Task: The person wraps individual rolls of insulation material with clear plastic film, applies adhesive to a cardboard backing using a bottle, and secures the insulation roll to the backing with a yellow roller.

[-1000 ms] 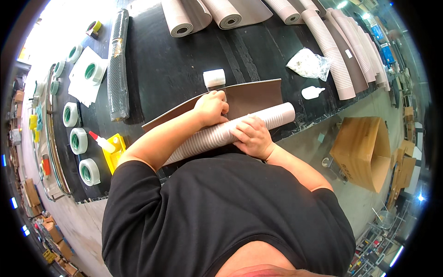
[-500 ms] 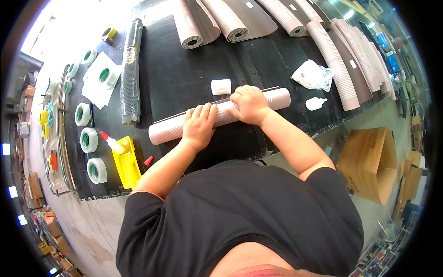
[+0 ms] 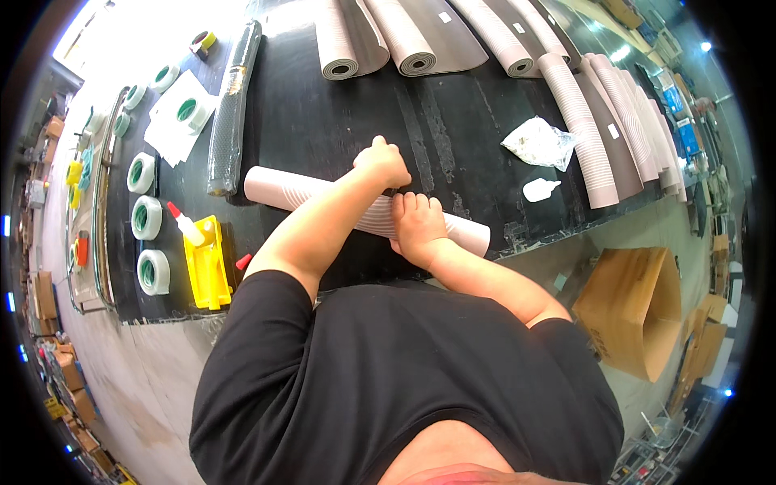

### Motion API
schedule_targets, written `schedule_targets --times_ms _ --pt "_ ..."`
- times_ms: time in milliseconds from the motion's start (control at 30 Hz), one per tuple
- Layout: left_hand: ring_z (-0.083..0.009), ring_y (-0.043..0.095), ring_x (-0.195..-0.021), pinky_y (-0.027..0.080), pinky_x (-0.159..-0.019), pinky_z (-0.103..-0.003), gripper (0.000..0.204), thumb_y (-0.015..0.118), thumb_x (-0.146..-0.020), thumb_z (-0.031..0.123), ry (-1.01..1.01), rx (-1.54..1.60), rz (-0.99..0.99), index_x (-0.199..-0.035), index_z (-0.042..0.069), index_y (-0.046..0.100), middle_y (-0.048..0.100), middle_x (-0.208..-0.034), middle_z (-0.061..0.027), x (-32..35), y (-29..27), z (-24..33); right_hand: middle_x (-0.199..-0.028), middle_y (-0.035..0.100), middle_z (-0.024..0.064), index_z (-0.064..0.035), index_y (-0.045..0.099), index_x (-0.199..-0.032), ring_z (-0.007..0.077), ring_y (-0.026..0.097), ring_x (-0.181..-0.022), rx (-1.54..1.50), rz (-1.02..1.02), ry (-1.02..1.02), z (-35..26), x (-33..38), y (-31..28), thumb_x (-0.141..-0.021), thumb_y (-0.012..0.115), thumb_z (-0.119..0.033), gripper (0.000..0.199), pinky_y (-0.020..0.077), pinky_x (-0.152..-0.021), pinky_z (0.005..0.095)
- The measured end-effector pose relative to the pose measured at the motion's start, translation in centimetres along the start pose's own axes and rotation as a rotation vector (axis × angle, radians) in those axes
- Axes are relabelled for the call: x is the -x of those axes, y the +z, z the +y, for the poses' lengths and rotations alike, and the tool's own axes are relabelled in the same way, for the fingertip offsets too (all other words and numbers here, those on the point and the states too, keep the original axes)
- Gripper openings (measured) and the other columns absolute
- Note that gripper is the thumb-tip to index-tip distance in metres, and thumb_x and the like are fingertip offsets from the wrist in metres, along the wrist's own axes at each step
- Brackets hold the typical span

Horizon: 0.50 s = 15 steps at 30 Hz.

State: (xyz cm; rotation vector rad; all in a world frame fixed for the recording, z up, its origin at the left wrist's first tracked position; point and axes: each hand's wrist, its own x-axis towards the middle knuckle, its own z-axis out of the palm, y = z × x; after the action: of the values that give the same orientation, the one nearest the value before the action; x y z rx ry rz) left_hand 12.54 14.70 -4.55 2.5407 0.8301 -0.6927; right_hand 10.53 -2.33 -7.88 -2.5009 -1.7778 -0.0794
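Note:
A rolled pinkish-beige ribbed mat (image 3: 462,233) lies across the black table in front of me, its right end tilted toward me. My right hand (image 3: 420,226) is wrapped over the roll right of its middle, fingers on top. Just beyond the roll, my left hand (image 3: 384,164) is closed with fingers bent down toward the table; what is under them is hidden. The small white block seen there earlier is out of sight. My left forearm crosses above the roll and covers part of it.
More rolled mats (image 3: 338,68) lie along the far edge and right side. A clear bag (image 3: 540,144) and white bottle (image 3: 541,190) sit at right. On the left are a dark mesh roll (image 3: 229,121), tape rolls (image 3: 153,272), and a yellow tray (image 3: 208,271). A cardboard box (image 3: 622,311) stands below.
My left hand has left the mat and reached beyond it, where the white block was. The roll has swung, its right end coming nearer me. My right hand has moved nearer too.

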Motion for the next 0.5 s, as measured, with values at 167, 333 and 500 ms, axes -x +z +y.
schedule_targets --times_ms 167,333,500 --pt "-0.0376 0.061 -0.120 0.051 -0.101 -0.044 0.049 0.065 -0.084 0.026 0.041 0.037 0.168 -0.128 0.004 0.061 0.057 -0.134 -0.0197 3.3 -4.2 -0.3 -0.107 0.059 0.0103 -0.0052 0.055 -0.115 0.0267 0.056 -0.102 -0.042 -0.151 0.064 0.9 -1.0 -1.9 -0.070 0.082 -0.038 0.062 0.0434 -0.085 0.0413" --pt "-0.0374 0.063 -0.114 0.052 -0.098 -0.045 0.055 0.062 -0.083 0.020 0.107 -0.034 0.319 -0.138 0.011 0.054 0.050 -0.147 -0.0112 13.3 1.8 -4.7 -0.123 0.063 0.0169 -0.0020 0.062 -0.119 0.0352 0.060 -0.116 -0.339 -0.439 0.056 4.2 -4.5 -3.0 -0.064 0.086 -0.058 0.082 0.0489 -0.100 0.0440" --pt "-0.0315 0.064 -0.100 0.056 -0.088 -0.046 0.084 0.063 -0.082 0.021 0.008 -0.077 0.283 -0.159 0.018 0.030 0.012 -0.171 0.0011 13.1 8.4 -4.6 -0.128 0.060 0.0149 -0.0053 0.065 -0.128 0.0335 0.052 -0.124 -0.517 -0.091 -0.116 8.5 -6.4 -1.3 -0.066 0.086 -0.051 0.080 0.0438 -0.108 0.0426"
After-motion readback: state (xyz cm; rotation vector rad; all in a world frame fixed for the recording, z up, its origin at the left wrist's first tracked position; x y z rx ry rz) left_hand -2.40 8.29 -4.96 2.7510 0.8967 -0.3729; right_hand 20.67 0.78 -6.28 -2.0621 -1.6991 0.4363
